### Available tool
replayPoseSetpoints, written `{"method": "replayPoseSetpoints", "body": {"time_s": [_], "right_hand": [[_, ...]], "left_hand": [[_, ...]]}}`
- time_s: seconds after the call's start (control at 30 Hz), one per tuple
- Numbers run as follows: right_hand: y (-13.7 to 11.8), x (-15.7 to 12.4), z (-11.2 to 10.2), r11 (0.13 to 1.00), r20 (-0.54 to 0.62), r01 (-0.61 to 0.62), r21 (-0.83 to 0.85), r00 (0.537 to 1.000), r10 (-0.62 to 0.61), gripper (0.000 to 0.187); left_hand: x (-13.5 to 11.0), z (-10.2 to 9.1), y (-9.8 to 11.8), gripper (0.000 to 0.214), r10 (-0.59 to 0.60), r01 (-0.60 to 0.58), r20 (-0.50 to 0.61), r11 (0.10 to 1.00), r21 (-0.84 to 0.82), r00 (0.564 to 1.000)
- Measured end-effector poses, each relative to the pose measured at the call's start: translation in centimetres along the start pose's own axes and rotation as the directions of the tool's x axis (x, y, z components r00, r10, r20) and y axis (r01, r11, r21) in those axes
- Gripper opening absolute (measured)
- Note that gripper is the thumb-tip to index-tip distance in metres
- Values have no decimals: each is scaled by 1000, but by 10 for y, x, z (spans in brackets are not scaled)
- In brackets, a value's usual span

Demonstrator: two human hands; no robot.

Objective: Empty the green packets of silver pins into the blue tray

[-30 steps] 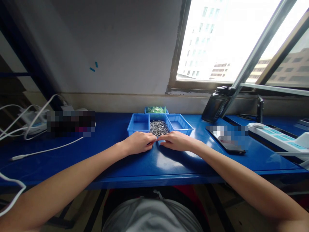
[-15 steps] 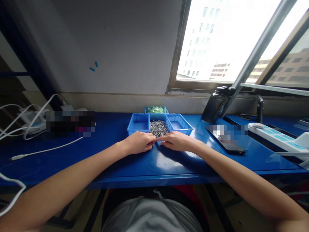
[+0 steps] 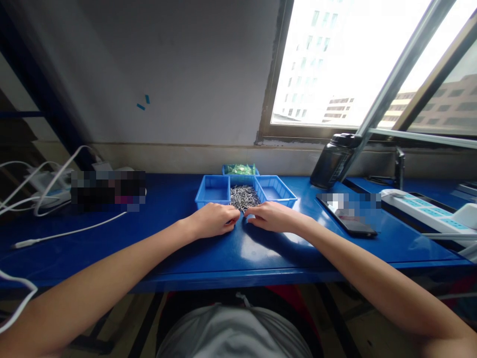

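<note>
A heap of small, thin silver metal pieces [image 3: 244, 197] lies between two blue bins; they look like pins or screws, too small to tell. At the heap's near left, my left hand [image 3: 216, 220] is closed with its fingers curled, and whatever is in them is hidden. My right hand [image 3: 274, 217] is opposite, at the near right of the heap, with its fingers bent together in a pinch. Its fingertips are a small gap away from the left hand. The left blue bin [image 3: 213, 190] and right blue bin [image 3: 278, 191] show bare floors.
Behind the heap, a blue bin holds green plastic packets [image 3: 241, 169]. On the right are a black bottle [image 3: 334, 161], a phone [image 3: 350, 219] and a white power strip [image 3: 428, 211]. White cables [image 3: 74, 227] run across the left of the blue table [image 3: 179, 263].
My right hand's index finger was stretched out to touch my left hand; now it is bent and the two hands are slightly apart. My left hand has barely moved.
</note>
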State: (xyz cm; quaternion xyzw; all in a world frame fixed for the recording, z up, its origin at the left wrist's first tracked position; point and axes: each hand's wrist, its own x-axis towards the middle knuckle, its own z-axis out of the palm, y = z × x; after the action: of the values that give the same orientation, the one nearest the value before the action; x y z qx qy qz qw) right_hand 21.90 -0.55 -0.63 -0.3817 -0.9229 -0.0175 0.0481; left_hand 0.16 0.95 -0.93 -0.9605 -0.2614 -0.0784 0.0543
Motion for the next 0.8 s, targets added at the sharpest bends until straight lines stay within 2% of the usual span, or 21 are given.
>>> {"method": "replayPoseSetpoints", "body": {"time_s": [0.5, 0.7, 0.8], "right_hand": [[-3, 2, 3, 968, 18, -162, -192, 986, 168, 24], [-2, -1, -5, 968, -8, -186, -170, 982, 188, 22], [1, -3, -9, 967, 19, -209, -144, 977, 214, 18]], "left_hand": [[1, 0, 0, 11, 2, -3, -2, 1000, -8, 1000], [0, 1, 0, 10, 6, -6, -2, 1000, -15, 1000], [0, 0, 0, 10, 6, -6, -2, 1000, -13, 1000]]}}
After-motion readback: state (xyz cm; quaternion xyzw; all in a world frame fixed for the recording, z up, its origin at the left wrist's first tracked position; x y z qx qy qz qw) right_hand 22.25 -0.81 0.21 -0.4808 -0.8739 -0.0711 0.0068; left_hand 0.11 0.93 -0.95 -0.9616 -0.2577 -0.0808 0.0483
